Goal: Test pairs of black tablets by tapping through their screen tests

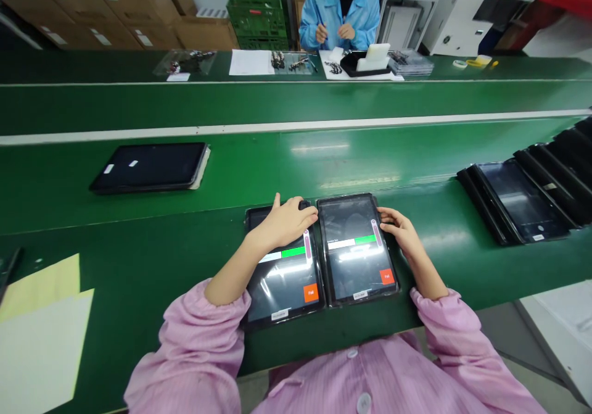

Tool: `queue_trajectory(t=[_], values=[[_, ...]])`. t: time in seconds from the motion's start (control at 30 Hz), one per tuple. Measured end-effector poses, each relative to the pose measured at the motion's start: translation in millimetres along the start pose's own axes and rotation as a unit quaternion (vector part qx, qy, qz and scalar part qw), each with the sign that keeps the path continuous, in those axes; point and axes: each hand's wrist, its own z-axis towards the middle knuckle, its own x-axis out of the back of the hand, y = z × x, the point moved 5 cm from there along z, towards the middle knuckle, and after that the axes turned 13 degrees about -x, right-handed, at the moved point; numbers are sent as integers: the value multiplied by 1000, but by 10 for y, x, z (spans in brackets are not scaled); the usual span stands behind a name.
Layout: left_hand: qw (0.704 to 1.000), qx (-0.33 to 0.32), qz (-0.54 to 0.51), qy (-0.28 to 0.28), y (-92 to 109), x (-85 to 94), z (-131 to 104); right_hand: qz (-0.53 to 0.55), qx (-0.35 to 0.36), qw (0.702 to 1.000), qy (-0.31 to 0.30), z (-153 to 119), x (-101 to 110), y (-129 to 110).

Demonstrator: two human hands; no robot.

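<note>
Your left hand (282,224) lies over the top of the left tablet (287,275), fingers loosely spread, reaching its top right corner; not closed on anything. Your right hand (403,232) is half curled against the upper right side of the right tablet (358,250); can't tell if it grips. Both tablets are flat, side by side, screens lit, mid-length along the surface's (185,260) near edge. Each shows a green bar and an orange square low on the right. Papers (44,346) at the near left corner. Dark tablet (152,167) with two white labels sits farther back on the left, short of the white strip (254,128). Black tablets (522,201) overlap in a row toward the right edge. At the far edge: co-worker (340,16) in blue, black tray (350,65) in front. Green crates (259,22) and cartons (115,10) behind.
</note>
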Motion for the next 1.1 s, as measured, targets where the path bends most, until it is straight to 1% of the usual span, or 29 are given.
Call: queue_trajectory(t=[0.1, 0.17, 0.2, 0.27, 0.33, 0.43, 0.5, 0.53, 0.6, 0.67, 0.7, 0.77, 0.83, 0.9, 0.97, 1.03, 1.1], values=[[1000, -9, -16, -15, 8, 20, 15, -5, 12, 1000, 0, -7, -21, 13], [998, -16, -49, -39, -64, 51, -39, -4, 18, 1000, 0, -19, -33, 20], [996, -13, -66, -51, -136, 69, -91, -2, 21, 1000, 0, -24, -36, 21], [994, 16, -83, -71, -356, 113, -245, 5, 25, 1000, 2, -27, -39, 20], [992, 49, -85, -83, -628, 156, -439, 10, 32, 999, 2, -21, -37, 18], [991, 49, -101, -77, -967, 205, -687, 8, 43, 999, 9, -3, -21, 36], [990, 41, -121, -56, -1096, 212, -768, 1, 51, 998, 20, 2, -7, 61], [989, 43, -134, -39, -1131, 207, -776, -4, 56, 998, 27, 3, -1, 73], [982, 46, -181, 21, -1141, 177, -725, -20, 73, 996, 42, 10, 3, 82], [965, 32, -242, 96, -1105, 117, -606, -42, 108, 992, 54, 49, -11, 49], [958, 24, -260, 121, -1088, 68, -533, -52, 129, 989, 55, 90, -27, 18], [950, 17, -273, 153, -1092, -42, -397, -58, 159, 985, 41, 227, -82, -59], [945, 17, -277, 176, -1137, -137, -304, -46, 162, 986, 4, 419, -161, -135], [940, 10, -282, 193, -1186, -196, -269, -40, 151, 987, -31, 605, -241, -199], [936, -3, -288, 203, -1209, -221, -276, -44, 144, 988, -45, 730, -287, -244], [932, -20, -297, 206, -1199, -227, -299, -45, 147, 987, -54, 775, -302, -268], [930, -37, -307, 199, -1168, -226, -320, -33, 154, 984, -79, 754, -310, -279]])
